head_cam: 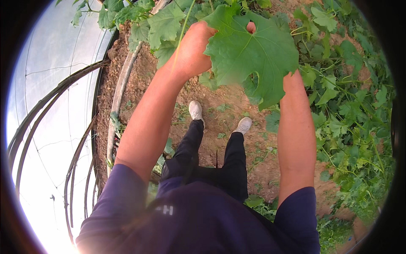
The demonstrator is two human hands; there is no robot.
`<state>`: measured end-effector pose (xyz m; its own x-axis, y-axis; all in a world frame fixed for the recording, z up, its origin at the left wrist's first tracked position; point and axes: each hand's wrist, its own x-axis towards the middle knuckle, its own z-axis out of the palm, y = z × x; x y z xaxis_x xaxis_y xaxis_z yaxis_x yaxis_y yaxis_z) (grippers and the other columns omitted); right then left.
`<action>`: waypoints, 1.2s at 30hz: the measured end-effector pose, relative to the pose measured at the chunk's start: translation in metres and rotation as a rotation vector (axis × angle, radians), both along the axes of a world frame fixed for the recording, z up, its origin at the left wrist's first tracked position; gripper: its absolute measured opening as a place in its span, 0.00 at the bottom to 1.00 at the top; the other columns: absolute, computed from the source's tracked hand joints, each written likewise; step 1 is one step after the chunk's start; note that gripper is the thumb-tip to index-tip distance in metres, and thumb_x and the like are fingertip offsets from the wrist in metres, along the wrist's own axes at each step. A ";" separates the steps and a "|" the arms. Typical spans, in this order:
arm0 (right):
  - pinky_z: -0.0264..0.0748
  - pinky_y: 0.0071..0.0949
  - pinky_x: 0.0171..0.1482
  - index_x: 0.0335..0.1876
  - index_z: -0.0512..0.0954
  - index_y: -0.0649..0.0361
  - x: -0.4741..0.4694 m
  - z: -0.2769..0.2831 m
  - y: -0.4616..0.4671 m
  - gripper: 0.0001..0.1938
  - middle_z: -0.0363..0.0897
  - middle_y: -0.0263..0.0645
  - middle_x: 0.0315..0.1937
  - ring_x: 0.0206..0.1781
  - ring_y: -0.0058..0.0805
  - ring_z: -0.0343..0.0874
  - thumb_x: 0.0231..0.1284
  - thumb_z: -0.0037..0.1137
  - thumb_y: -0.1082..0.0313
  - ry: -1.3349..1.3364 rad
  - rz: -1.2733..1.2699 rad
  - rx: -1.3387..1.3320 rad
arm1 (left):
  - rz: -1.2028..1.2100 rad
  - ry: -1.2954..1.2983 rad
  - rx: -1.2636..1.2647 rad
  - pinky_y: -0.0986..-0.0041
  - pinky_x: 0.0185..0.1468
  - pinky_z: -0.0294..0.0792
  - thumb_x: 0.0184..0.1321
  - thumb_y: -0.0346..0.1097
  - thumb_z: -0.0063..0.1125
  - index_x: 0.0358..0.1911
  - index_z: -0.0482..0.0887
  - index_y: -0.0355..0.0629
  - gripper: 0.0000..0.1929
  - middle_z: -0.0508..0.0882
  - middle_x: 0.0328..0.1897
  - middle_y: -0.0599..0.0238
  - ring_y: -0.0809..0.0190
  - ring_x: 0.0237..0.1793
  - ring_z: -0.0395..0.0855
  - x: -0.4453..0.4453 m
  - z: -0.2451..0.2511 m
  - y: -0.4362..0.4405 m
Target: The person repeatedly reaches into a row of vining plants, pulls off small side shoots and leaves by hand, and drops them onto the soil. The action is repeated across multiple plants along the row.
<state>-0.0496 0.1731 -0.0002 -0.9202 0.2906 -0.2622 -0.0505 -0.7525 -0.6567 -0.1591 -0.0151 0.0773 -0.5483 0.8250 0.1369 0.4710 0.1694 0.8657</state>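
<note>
A broad lobed green vine leaf, with a notch in its lower edge, hangs in front of both my hands. My left hand reaches up behind its left side with curled fingers; their tips are hidden. Crossing near that wrist is a thin pale green stem. My right forearm rises to the leaf's right edge, and the leaf covers most or all of the right hand. A fingertip shows through a gap near the leaf's top; whose hand it belongs to is unclear. What either hand grips cannot be seen.
Dense leafy vines fill the right side. On the left, translucent plastic sheeting stands behind bent poles and thin wires. A pale pipe or pole runs along the soil. My shoes stand on bare earth with scattered weeds.
</note>
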 end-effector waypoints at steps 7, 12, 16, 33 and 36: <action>0.75 0.23 0.35 0.47 0.78 0.55 -0.001 -0.013 -0.031 0.06 0.81 0.33 0.40 0.33 0.24 0.77 0.70 0.53 0.65 0.000 -0.047 -0.084 | 0.084 0.201 -0.040 0.62 0.43 0.74 0.64 0.26 0.55 0.43 0.82 0.38 0.07 0.81 0.37 0.54 0.48 0.38 0.82 0.016 0.014 0.006; 0.76 0.24 0.34 0.51 0.78 0.55 -0.008 -0.009 -0.066 0.09 0.81 0.33 0.42 0.35 0.24 0.79 0.71 0.52 0.65 -0.094 -0.076 -0.246 | 0.121 0.107 -0.091 0.68 0.40 0.73 0.69 0.27 0.51 0.45 0.79 0.37 0.06 0.83 0.36 0.59 0.64 0.35 0.80 0.023 0.021 0.000; 0.70 0.25 0.32 0.47 0.75 0.46 -0.005 0.006 -0.085 0.06 0.76 0.26 0.37 0.34 0.20 0.72 0.70 0.56 0.60 -0.109 -0.118 -0.305 | 0.078 0.258 -0.056 0.70 0.37 0.71 0.69 0.25 0.48 0.46 0.80 0.36 0.08 0.82 0.31 0.59 0.64 0.30 0.76 0.020 0.016 -0.007; 0.77 0.35 0.38 0.43 0.71 0.66 0.132 0.109 -0.091 0.07 0.82 0.49 0.34 0.35 0.44 0.82 0.64 0.55 0.75 -0.015 0.113 1.137 | 0.360 -0.301 0.257 0.76 0.52 0.73 0.73 0.34 0.53 0.57 0.81 0.38 0.14 0.87 0.46 0.66 0.71 0.46 0.81 0.055 0.040 0.029; 0.77 0.26 0.35 0.39 0.69 0.67 0.119 0.154 -0.099 0.05 0.81 0.46 0.34 0.30 0.28 0.81 0.66 0.53 0.78 0.079 0.113 1.139 | 0.400 -0.293 0.279 0.77 0.51 0.74 0.71 0.33 0.55 0.55 0.82 0.37 0.13 0.88 0.46 0.65 0.71 0.45 0.82 0.062 0.044 0.027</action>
